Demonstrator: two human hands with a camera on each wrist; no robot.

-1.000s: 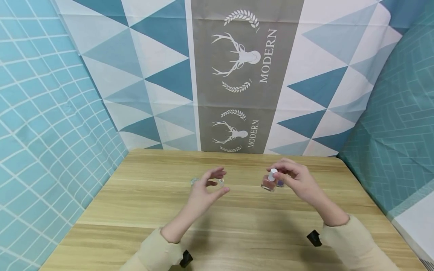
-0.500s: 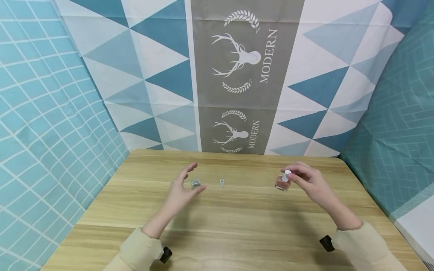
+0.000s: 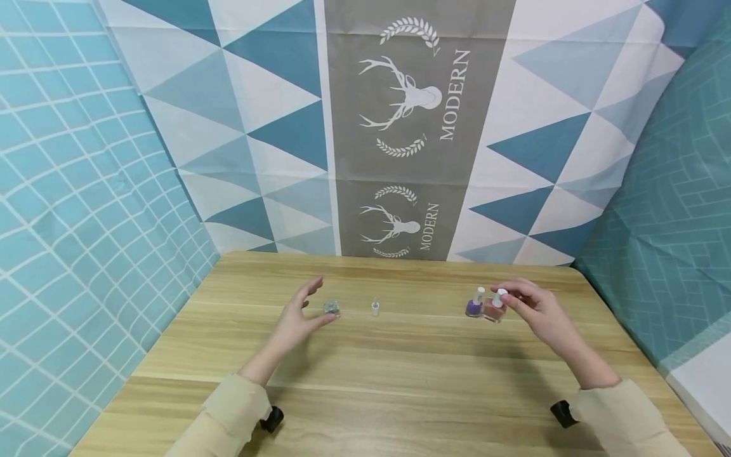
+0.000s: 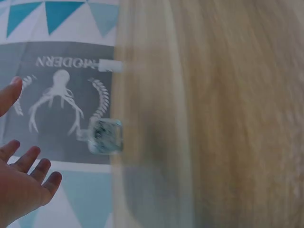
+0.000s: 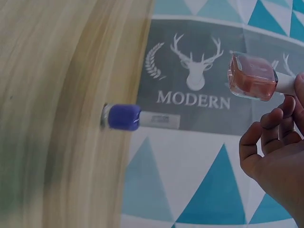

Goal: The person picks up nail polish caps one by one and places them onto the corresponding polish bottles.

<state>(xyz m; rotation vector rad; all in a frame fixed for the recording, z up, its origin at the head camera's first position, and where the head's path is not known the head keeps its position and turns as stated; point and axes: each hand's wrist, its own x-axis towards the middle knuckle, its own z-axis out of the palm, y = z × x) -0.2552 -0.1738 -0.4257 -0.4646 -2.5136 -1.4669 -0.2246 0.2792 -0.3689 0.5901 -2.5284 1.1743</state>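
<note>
My right hand (image 3: pixel 533 308) pinches the white cap of a pinkish-brown nail polish bottle (image 5: pixel 254 78). The bottle hangs above the table in the right wrist view. In the head view it appears just right of a purple nail polish bottle (image 5: pixel 124 117), which stands upright with its white cap on. Fingers spread, my left hand (image 3: pixel 297 322) is beside a small clear glass bottle (image 4: pixel 105 136) whose neck has no cap. In the left wrist view the hand and that bottle are apart. A white nail polish cap (image 3: pixel 375 309) stands on the table to the right of the clear bottle.
The wooden table (image 3: pixel 365 381) runs back to a patterned cloth (image 3: pixel 394 127) with deer heads. Blue tiled cloth (image 3: pixel 85 190) closes off the left side, and green cloth (image 3: pixel 657 222) the right. A white surface (image 3: pixel 702 374) lies beyond the right edge.
My left hand has moved left, away from the white cap to the clear bottle. My right hand has carried the pinkish-brown bottle rightward, so the purple bottle now shows at its left.
</note>
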